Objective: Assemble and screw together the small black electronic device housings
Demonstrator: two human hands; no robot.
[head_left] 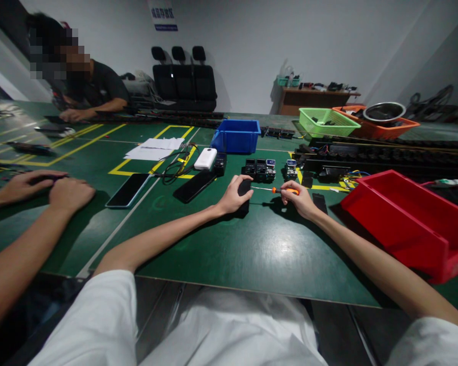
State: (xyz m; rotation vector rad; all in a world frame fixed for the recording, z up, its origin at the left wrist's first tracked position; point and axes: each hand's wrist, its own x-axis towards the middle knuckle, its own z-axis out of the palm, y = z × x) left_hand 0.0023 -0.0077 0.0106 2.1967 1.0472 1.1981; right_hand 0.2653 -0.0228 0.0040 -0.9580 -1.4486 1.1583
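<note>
My left hand [232, 195] grips a small black block-shaped part [245, 190] upright on the green table [213, 249]. In my right hand [299, 198] is a screwdriver [277, 190] with an orange and black handle. Its thin shaft points left, and the tip reaches the side of the black part or stops just short of it; I cannot tell which. Just behind my hands stand several small black modules [260, 169] in a row, with another module [290, 169] a little to the right. A flat black piece [319, 203] lies beside my right wrist.
A red bin [404, 223] stands at right, a blue bin [236, 136] behind the modules. Phones [127, 191], a white power bank [205, 158], cables and papers [152, 149] lie left. A co-worker's hands [66, 190] are at far left; another person [95, 91] sits across.
</note>
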